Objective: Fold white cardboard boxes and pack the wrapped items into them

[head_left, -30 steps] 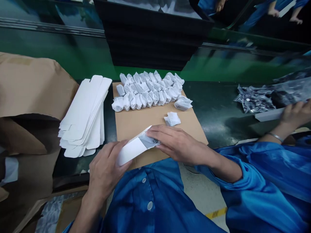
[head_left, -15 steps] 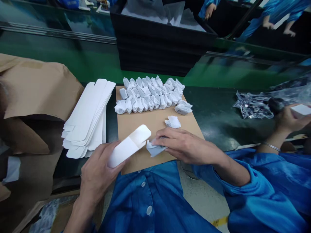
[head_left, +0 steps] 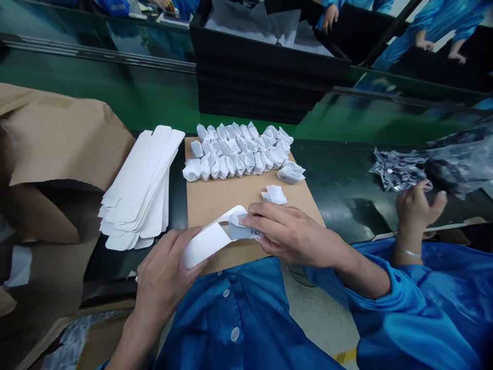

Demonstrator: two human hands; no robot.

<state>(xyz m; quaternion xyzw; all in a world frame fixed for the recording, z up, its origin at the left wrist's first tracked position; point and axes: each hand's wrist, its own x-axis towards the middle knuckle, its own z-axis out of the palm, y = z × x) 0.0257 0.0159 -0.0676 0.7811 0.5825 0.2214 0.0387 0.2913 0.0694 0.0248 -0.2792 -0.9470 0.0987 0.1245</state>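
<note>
My left hand (head_left: 165,272) is closed around a white carton (head_left: 206,245), whose open end with its raised flap points up and right. In my right hand (head_left: 287,231) I grip a small paper-wrapped packet (head_left: 242,230) with dark print on its side. The packet's tip is at the carton's open mouth; how far inside it reaches I cannot tell. Just beyond my right hand, another wrapped packet (head_left: 275,194) lies on the cardboard sheet (head_left: 227,194). Farther back, wrapped packets (head_left: 234,163) stand in rows, with a printed packet (head_left: 291,172) at their right end.
Flat white cartons (head_left: 138,185) are stacked at the left, beside a large brown cardboard box (head_left: 65,139). Black trays (head_left: 262,77) stand behind the rows. At the right, a co-worker's hand (head_left: 418,208) is by clear plastic bags (head_left: 400,167). Other people are across the bench.
The wrapped packet has come up to the carton's mouth, and the carton has shifted slightly right. The co-worker's hand has moved left to the plastic bags and no longer holds a white box.
</note>
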